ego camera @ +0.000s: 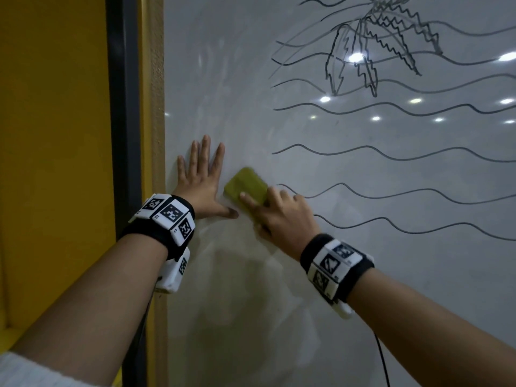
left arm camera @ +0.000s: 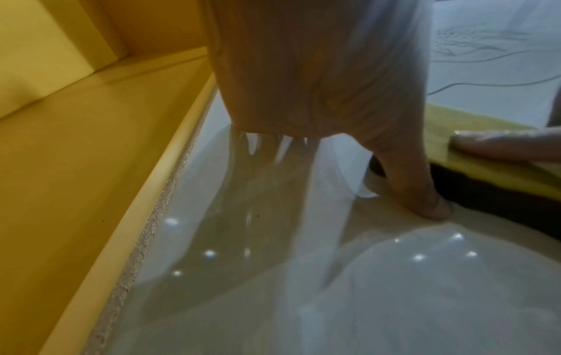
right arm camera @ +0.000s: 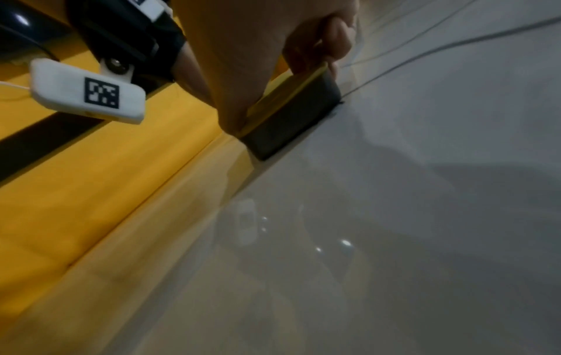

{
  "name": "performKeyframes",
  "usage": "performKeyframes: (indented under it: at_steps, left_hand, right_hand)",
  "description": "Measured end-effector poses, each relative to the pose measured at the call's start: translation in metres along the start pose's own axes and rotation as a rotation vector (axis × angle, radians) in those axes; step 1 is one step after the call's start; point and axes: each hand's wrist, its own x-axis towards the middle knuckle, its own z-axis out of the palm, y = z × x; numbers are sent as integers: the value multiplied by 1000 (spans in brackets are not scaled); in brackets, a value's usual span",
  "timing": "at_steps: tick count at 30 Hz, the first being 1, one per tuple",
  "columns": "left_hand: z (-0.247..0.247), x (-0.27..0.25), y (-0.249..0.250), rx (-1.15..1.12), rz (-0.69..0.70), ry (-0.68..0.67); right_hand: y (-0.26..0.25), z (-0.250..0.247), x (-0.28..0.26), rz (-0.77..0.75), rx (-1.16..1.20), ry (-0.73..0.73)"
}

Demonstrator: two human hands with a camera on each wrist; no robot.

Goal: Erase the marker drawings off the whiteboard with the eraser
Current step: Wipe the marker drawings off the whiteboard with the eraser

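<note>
While the whiteboard [ego camera: 349, 275] is wiped clean down its left side, plenty of marker is left on the right, so it's judged maybe a third done. One spiky sketch [ego camera: 382, 43] is counted up top, plus about eight wavy lines [ego camera: 391, 155]. One left hand [ego camera: 199, 180] is laid flat, fingers spread, holding nothing. One eraser [ego camera: 245, 185] is gripped by the right hand [ego camera: 282, 216] and pressed to the board just beside the left thumb, at a line's end.
</note>
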Motion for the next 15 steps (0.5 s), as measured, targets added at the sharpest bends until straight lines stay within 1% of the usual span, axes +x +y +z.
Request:
performKeyframes:
  at_steps: [3, 5, 7, 9, 11, 15]
  left_hand:
    - [1, 0, 1, 1, -11, 12]
    - [2, 0, 0, 2, -8, 20]
    - [2, 1, 0, 3, -7, 26]
    - [2, 0, 0, 9, -9, 28]
    - [2, -2, 0, 4, -4, 54]
    - [4, -5, 5, 23, 88, 118]
  right_hand:
    - [15, -11, 33, 153, -12, 25]
    - [16, -12, 36, 209, -10, 18]
    - [11, -9, 21, 188, 6, 13]
    - [7, -7, 4, 134, 10, -18]
    - [12, -8, 3, 100, -5, -25]
    - [28, -17, 31, 207, -28, 6]
